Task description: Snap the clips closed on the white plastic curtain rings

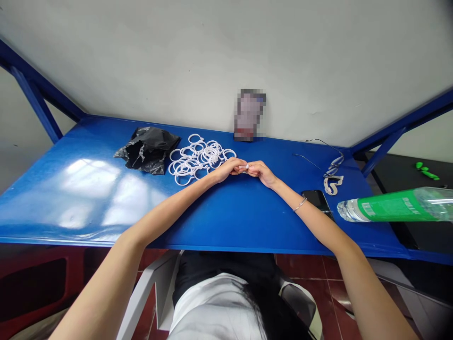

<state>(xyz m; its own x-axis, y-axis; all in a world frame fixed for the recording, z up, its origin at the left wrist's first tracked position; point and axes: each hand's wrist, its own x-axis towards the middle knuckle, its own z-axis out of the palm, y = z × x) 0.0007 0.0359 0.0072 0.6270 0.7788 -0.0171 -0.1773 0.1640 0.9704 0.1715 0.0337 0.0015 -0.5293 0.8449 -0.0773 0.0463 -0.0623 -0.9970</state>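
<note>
Over the blue table, my left hand [229, 168] and my right hand [263, 173] meet with their fingertips together. Both are closed on a small white curtain ring [247, 167], of which only a bit shows between the fingers. The rest of that ring is covered by my fingers. Just left of my left hand lies a loose pile of white plastic curtain rings [198, 158], several of them overlapping. Some have a small eyelet on the rim.
Left of the pile sits a crumpled black plastic bag [148, 150]. A pixelated upright object [249, 114] leans on the wall. At right are eyeglasses [334, 165], a white strap-like item [332, 185], a dark phone [317, 202] and a green-labelled bottle [396, 206].
</note>
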